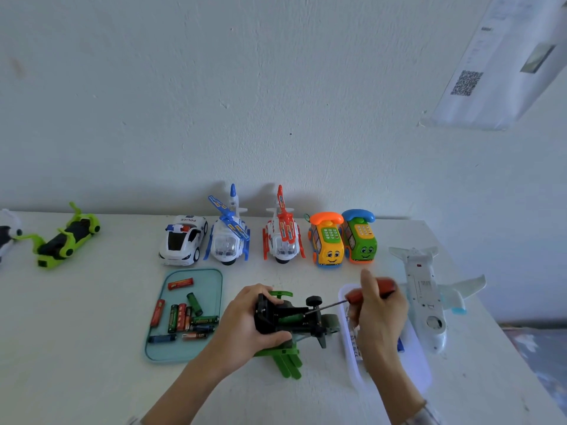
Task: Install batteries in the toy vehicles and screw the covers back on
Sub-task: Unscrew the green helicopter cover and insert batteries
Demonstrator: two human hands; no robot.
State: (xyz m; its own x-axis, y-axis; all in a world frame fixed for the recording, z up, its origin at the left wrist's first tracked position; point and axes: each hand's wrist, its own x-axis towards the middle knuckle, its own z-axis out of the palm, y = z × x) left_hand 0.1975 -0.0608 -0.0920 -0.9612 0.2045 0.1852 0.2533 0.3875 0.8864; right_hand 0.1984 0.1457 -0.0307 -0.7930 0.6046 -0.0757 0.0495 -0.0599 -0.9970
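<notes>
My left hand [251, 320] grips a green and black toy vehicle [294, 322] turned underside up near the table's front middle. My right hand [376, 314] holds a red-handled screwdriver [365, 294], whose thin shaft slants down left with its tip on the toy's black underside. To the left a teal tray [211, 280] holds several loose red, green and blue batteries [184, 317]. Along the wall stand a white police car [182, 240], a blue helicopter [228, 237], a red helicopter [283, 237], an orange-yellow phone car [327, 240] and a green phone car [360, 236].
A white toy plane [425, 302] lies upside down at the right. A white tray [411, 360] sits under my right hand. A lime-green and black toy [66, 237] lies at the far left beside a black and white object [7, 234]. A paper with a QR code [466, 82] hangs upper right.
</notes>
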